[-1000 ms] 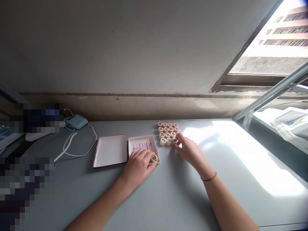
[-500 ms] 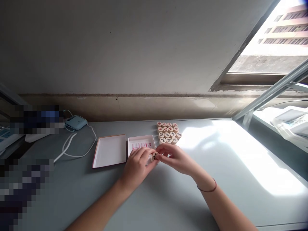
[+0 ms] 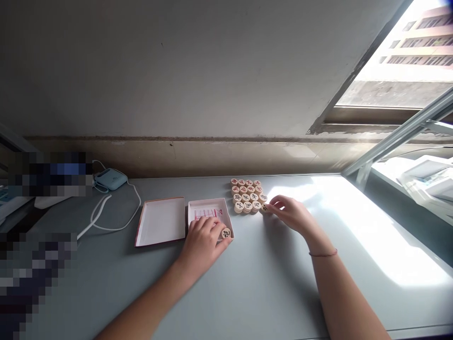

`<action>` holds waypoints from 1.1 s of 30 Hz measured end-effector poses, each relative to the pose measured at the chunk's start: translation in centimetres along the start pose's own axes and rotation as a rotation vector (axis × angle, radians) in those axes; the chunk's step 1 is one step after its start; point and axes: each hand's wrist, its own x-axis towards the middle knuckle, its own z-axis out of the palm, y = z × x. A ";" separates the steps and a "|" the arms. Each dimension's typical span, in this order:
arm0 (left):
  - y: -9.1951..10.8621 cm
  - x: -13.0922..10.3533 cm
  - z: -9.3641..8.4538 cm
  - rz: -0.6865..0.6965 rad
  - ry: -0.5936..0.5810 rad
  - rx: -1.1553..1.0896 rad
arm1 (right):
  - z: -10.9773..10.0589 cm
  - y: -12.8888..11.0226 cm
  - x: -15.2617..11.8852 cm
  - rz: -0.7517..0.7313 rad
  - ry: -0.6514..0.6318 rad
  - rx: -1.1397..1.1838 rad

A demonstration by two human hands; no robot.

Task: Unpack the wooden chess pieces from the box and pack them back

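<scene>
Round wooden pieces with red or black characters stand in close rows (image 3: 247, 197) on the grey table. At the right end of the front row, my right hand (image 3: 288, 215) pinches one black-marked piece (image 3: 265, 208) at table level. My left hand (image 3: 205, 236) is over the front of a small white box (image 3: 229, 218), its thumb and fingers around another black-marked piece (image 3: 225, 233). Pink printing shows on the box's floor behind the fingers. The hand hides part of the box.
An open shallow lid (image 3: 163, 222) lies left of the box. Farther left are a light blue device (image 3: 111, 179) and a white cable (image 3: 101, 210). A wall runs behind the table (image 3: 247, 293); bright sunlight falls on its right side. A metal frame (image 3: 392, 130) slants at the right.
My right hand has moved right and away from my left hand, taking a piece to the front row's right end. My left hand has stayed at the box with a piece.
</scene>
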 end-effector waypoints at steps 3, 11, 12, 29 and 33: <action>0.3 0.0 -0.2 -0.022 -0.002 -0.049 | 0.1 -0.2 0.0 -0.011 0.061 -0.052; 0.9 0.0 -0.3 -0.008 0.196 -0.204 | 1.1 -5.6 -2.8 -0.380 -0.264 0.216; 1.0 0.1 -0.3 -0.012 0.232 -0.246 | 1.4 -6.4 -3.3 -0.415 -0.355 0.262; 0.4 0.1 -0.6 -0.023 0.211 -0.301 | -2.2 0.5 -0.1 0.000 -0.288 0.248; 0.4 0.1 -0.6 -0.010 0.195 -0.293 | -1.5 0.7 0.1 0.008 -0.298 0.294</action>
